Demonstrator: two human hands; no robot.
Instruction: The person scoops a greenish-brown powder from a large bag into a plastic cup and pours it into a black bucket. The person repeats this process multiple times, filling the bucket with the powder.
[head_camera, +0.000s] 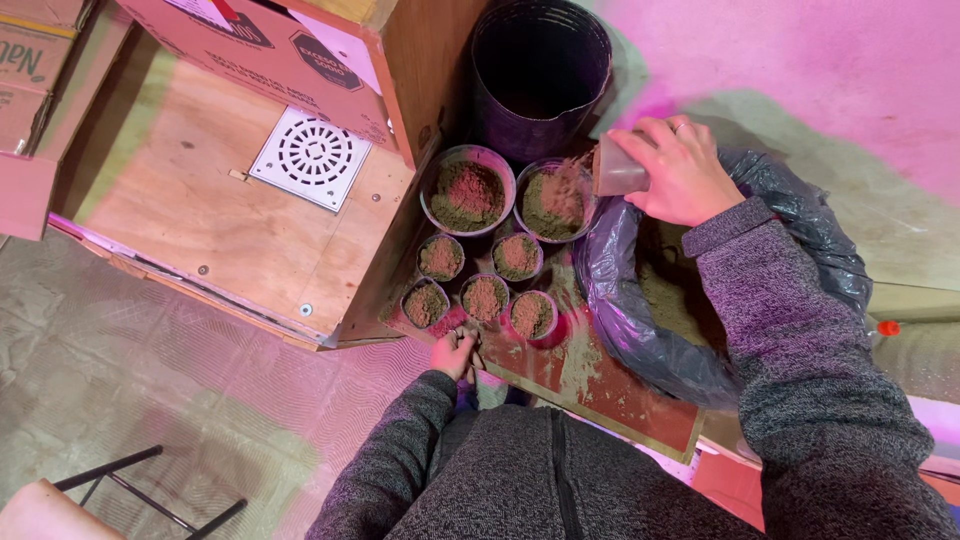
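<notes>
My right hand (675, 170) grips a small clear cup (617, 170) tilted over a large round pot (556, 200), and brown soil spills from it into that pot. A second large pot (467, 190) full of soil stands just to its left. In front of them sit several small pots (486, 296) filled with soil, in two rows. My left hand (455, 352) rests closed at the board's near edge, just below the small pots; I cannot make out anything in it. A grey plastic bag (640, 330) of soil lies open under my right forearm.
An empty black pot (540, 70) stands behind the large pots. A wooden box (230, 190) with a white round-slotted grate (311, 157) fills the left. Cardboard cartons (25, 80) sit far left. Spilled soil covers the reddish board (600, 385). A stool (60, 505) is at bottom left.
</notes>
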